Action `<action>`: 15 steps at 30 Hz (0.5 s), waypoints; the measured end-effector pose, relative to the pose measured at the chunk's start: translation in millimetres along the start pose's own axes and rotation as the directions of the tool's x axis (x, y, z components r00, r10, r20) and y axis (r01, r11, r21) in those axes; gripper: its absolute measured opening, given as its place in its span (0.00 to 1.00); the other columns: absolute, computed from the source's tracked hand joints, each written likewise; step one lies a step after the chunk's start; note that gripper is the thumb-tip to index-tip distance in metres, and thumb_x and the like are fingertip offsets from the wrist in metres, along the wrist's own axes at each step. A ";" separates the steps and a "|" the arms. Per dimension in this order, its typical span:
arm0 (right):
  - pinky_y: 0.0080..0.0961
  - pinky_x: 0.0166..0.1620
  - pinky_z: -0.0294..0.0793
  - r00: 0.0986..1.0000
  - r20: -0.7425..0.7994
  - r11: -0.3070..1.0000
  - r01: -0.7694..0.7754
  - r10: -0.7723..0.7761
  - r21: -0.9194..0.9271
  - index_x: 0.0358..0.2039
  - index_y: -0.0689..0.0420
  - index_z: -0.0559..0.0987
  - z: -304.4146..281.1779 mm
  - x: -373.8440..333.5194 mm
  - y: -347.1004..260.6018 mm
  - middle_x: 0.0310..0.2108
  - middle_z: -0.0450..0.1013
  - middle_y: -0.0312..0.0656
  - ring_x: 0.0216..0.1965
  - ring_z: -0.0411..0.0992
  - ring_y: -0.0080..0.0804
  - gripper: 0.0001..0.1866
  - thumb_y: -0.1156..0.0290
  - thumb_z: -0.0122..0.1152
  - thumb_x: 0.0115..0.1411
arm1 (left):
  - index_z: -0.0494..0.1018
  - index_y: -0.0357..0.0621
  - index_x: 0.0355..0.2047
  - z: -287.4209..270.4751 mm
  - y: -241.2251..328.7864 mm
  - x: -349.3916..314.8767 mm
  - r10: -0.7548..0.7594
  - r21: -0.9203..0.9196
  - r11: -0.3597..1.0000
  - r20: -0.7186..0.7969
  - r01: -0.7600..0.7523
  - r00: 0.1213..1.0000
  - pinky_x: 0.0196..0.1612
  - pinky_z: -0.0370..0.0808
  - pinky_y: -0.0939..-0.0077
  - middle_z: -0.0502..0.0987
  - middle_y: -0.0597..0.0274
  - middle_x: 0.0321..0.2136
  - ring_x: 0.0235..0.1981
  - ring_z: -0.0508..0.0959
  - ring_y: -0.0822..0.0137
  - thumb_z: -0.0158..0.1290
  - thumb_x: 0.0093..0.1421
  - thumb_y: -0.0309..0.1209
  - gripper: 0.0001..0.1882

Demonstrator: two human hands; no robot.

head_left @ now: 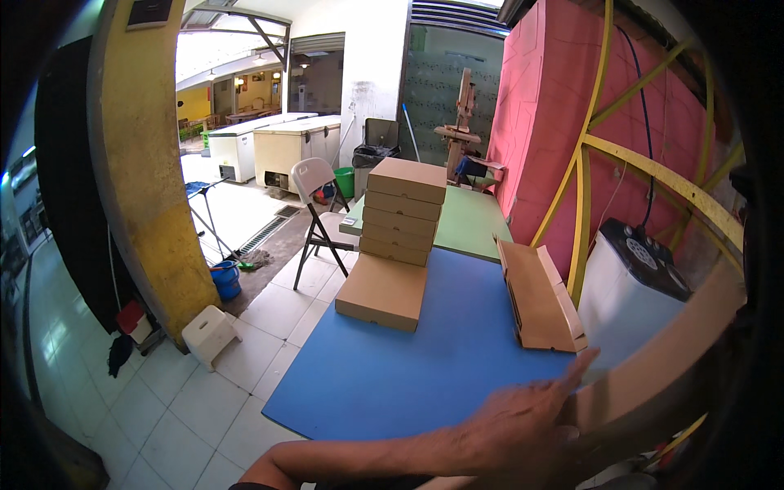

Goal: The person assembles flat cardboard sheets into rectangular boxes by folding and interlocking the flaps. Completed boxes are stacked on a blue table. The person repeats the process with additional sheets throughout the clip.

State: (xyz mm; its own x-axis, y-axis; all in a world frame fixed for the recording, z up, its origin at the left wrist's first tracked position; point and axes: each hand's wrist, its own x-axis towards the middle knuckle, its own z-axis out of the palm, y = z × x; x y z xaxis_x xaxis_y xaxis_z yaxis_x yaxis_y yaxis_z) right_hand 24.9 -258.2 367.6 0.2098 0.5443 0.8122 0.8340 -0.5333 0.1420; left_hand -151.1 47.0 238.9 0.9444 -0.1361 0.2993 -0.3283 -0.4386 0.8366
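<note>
My left forearm reaches across the lower edge to the right. My left hand (pixel 518 420), a little blurred, is at the near end of a brown cardboard sheet (pixel 665 363), which its thumb and fingers grip; one finger stretches out past the edge. The sheet rises bent toward the right rim. My right hand does not show. On the blue table (pixel 371 388) stands a stack of closed brown cardboard boxes (pixel 400 208). One more closed box (pixel 382 291) lies in front, against the stack. An unfolded cardboard box (pixel 539 298) rests along the table's right edge.
Behind the blue table is a green table (pixel 469 220). A folding chair (pixel 318 204) stands left of the stack, a white stool (pixel 210 335) on the tiles. A washing machine (pixel 633 282) and yellow metal frame (pixel 581 204) stand at right, a yellow pillar (pixel 155 180) at left.
</note>
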 end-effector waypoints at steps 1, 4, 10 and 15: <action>0.28 0.38 0.73 0.992 0.063 0.983 -0.119 0.111 0.137 0.46 0.63 0.78 21.6 -4.9 -21.1 0.35 0.76 0.42 0.35 0.73 0.31 0.18 0.60 0.60 0.64 | 0.38 0.45 0.73 0.0 -1.0 0.0 0.065 0.057 0.997 -0.097 -0.059 0.993 0.60 0.70 0.49 0.67 0.33 0.58 0.56 0.71 0.34 0.62 0.60 0.38 0.52; 0.38 0.49 0.75 0.995 0.093 0.987 0.018 -0.033 0.159 0.50 0.61 0.77 62.9 -1.7 -70.7 0.40 0.77 0.50 0.42 0.78 0.43 0.30 0.46 0.59 0.61 | 0.43 0.42 0.72 3.3 -2.6 1.5 0.266 0.177 0.961 -0.375 -0.213 0.888 0.56 0.74 0.52 0.72 0.32 0.52 0.52 0.75 0.35 0.63 0.59 0.38 0.49; 0.51 0.56 0.71 0.968 0.108 0.968 0.209 -0.225 0.141 0.49 0.59 0.77 90.6 1.5 -131.8 0.32 0.73 0.50 0.35 0.74 0.50 0.20 0.69 0.63 0.55 | 0.68 0.37 0.60 -14.1 -13.1 -4.5 0.319 0.314 0.939 -0.639 -0.140 0.700 0.45 0.78 0.59 0.79 0.43 0.46 0.43 0.81 0.45 0.62 0.60 0.32 0.29; 0.52 0.58 0.70 0.966 0.113 0.968 0.220 -0.233 0.118 0.51 0.59 0.75 95.3 -2.3 -133.9 0.31 0.71 0.50 0.35 0.74 0.49 0.21 0.66 0.62 0.59 | 0.78 0.41 0.52 -54.0 -21.7 -34.8 0.315 0.288 0.937 -0.456 -0.196 0.832 0.46 0.80 0.66 0.83 0.51 0.43 0.43 0.84 0.54 0.59 0.60 0.26 0.18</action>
State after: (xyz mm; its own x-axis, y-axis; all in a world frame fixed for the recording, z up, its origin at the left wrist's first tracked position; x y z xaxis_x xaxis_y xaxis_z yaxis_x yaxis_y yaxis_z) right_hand -38.6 -126.3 292.9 0.0660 0.7233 0.6874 0.9139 -0.3204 0.2494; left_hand -177.8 109.3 235.1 0.6748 0.1539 0.7218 -0.4882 -0.6404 0.5929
